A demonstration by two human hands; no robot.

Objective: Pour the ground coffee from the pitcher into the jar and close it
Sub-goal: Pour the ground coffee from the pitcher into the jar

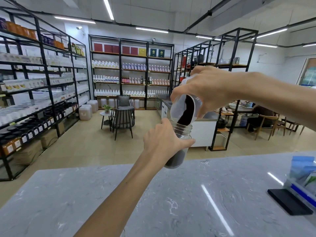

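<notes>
Centre frame, your right hand (pixel 203 88) grips the light plastic pitcher (pixel 183 108), tipping coffee (pixel 187 112) into the jar (pixel 181 134), probably fragile glass, clasped mid-body by your left hand (pixel 162 139).

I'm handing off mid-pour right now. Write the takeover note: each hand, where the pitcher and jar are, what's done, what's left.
Left hand: wrapped around the clear jar, held tilted above the far edge of the marble counter.
Right hand: grip on the clear pitcher, tipped steeply, spout at the jar mouth.
Done: ground coffee is sliding in; some already sits in the jar's bottom.
Left: empty the pitcher, set it down, close the jar. No lid is in view.
</notes>
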